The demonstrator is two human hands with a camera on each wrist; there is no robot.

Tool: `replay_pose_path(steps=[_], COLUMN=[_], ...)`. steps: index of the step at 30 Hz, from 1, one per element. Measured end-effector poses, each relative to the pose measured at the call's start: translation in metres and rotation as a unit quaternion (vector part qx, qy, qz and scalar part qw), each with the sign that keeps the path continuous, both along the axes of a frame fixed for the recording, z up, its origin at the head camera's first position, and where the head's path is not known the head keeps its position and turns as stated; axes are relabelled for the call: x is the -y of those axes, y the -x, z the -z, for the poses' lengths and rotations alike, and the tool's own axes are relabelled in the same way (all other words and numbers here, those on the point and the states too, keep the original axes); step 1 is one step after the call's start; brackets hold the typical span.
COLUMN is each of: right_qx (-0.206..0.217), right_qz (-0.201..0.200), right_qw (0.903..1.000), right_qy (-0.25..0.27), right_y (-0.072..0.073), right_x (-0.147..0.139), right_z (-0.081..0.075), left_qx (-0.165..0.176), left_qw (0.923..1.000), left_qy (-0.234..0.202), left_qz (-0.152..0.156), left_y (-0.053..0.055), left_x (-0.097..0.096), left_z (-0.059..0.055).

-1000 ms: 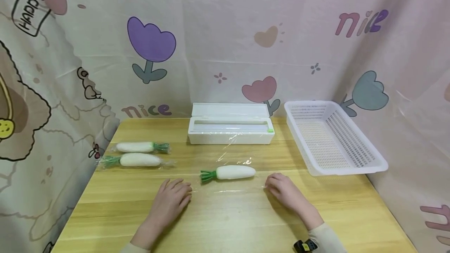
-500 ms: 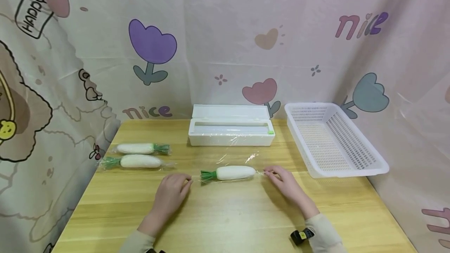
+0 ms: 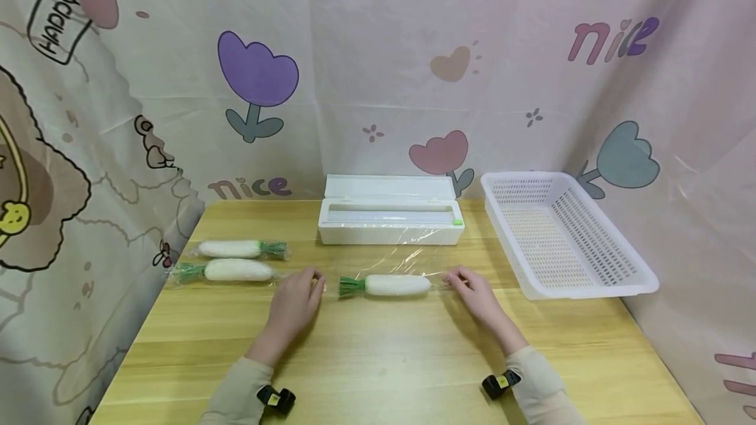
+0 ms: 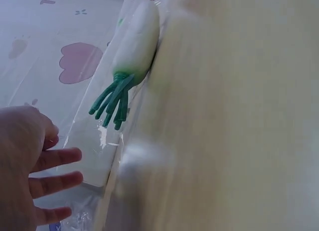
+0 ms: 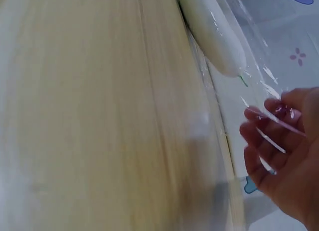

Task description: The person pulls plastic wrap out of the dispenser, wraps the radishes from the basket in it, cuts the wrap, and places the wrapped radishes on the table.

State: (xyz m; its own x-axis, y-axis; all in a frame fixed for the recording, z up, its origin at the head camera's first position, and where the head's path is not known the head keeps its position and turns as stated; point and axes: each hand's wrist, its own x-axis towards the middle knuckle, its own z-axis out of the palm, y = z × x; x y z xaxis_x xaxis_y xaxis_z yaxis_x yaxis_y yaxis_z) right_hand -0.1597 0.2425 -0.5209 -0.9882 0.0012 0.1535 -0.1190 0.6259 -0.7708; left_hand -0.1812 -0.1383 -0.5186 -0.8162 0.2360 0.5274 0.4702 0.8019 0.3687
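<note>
A white radish [image 3: 397,285] with green cut stems lies between my hands, its stems to the left. Clear plastic wrap [image 3: 407,258] stretches from the white wrap box [image 3: 390,235] down to the radish and covers it. My left hand [image 3: 295,300] pinches the wrap's near left edge between thumb and forefinger; its other fingers are spread in the left wrist view. At the radish's right tip, my right hand [image 3: 480,300] pinches the other side of the wrap, which runs across its fingers [image 5: 255,136] in the right wrist view.
Two wrapped radishes [image 3: 239,270] lie side by side at the left of the wooden table [image 3: 378,372]. A white perforated basket [image 3: 590,292] stands at the right. The wrap box's lid [image 3: 390,186] is raised against a printed curtain [image 3: 366,71].
Both hands have moved away from the body, lifting the near edge of the wrap up to and over the radish. The left fingers went from lying relaxed to pinching.
</note>
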Motion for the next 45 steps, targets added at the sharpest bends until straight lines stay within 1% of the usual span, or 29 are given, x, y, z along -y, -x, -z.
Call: replay_pose_path(steps=[2, 5, 8, 9, 12, 15, 19, 22, 26, 29, 33, 38, 42, 45], right_qx=[0.003, -0.007, -0.026, -0.037, -0.049, -0.039, -0.002, 0.013, 0.022, 0.027, 0.031, 0.025, 0.018, 0.024], right_qz=[0.015, 0.028, 0.031, 0.029, 0.026, 0.018, 0.009, 0.009, 0.008, 0.001, 0.000, 0.013, 0.019, 0.023], right_qw=[0.9999, 0.9990, 0.9971, 0.9959, 0.9923, 0.9886, 0.9836, 0.9785, 0.9740, 0.9731, 0.9751, 0.9767, 0.9781, 0.9789], right_qy=[-0.008, -0.035, -0.065, -0.078, -0.111, -0.144, -0.180, -0.206, -0.225, -0.229, -0.220, -0.213, -0.207, -0.201], right_y=[0.003, 0.006, 0.008, 0.009, 0.009, 0.010, 0.011, 0.013, 0.014, 0.013, 0.010, 0.008, 0.006, 0.005], right_x=[0.001, 0.003, 0.005, 0.005, 0.007, 0.010, 0.014, 0.016, 0.017, 0.018, 0.017, 0.012, 0.005, -0.001], right_z=[0.000, 0.001, 0.003, 0.004, 0.005, 0.002, -0.001, -0.001, -0.002, -0.004, -0.006, -0.009, -0.010, -0.010], left_qx=[0.020, 0.047, 0.057, 0.060, 0.067, 0.082, 0.113, 0.130, 0.129, 0.127, 0.108, 0.071, 0.064, 0.059], left_qw=[0.9998, 0.9988, 0.9975, 0.9969, 0.9945, 0.9908, 0.9837, 0.9809, 0.9813, 0.9817, 0.9854, 0.9912, 0.9924, 0.9927], left_qy=[-0.001, 0.004, 0.028, 0.036, 0.064, 0.096, 0.133, 0.141, 0.141, 0.140, 0.128, 0.107, 0.099, 0.097], left_qz=[-0.005, -0.015, -0.032, -0.036, -0.048, -0.048, -0.041, -0.034, -0.028, -0.026, -0.029, -0.034, -0.037, -0.040], left_y=[0.008, 0.017, 0.023, 0.024, 0.027, 0.028, 0.027, 0.025, 0.024, 0.023, 0.022, 0.022, 0.022, 0.022], left_x=[-0.002, -0.004, -0.006, -0.007, -0.009, -0.012, -0.015, -0.017, -0.018, -0.017, -0.015, -0.010, -0.006, -0.004], left_z=[-0.001, 0.000, 0.001, 0.002, 0.000, -0.004, -0.008, -0.009, -0.007, -0.006, -0.006, -0.005, -0.005, -0.006])
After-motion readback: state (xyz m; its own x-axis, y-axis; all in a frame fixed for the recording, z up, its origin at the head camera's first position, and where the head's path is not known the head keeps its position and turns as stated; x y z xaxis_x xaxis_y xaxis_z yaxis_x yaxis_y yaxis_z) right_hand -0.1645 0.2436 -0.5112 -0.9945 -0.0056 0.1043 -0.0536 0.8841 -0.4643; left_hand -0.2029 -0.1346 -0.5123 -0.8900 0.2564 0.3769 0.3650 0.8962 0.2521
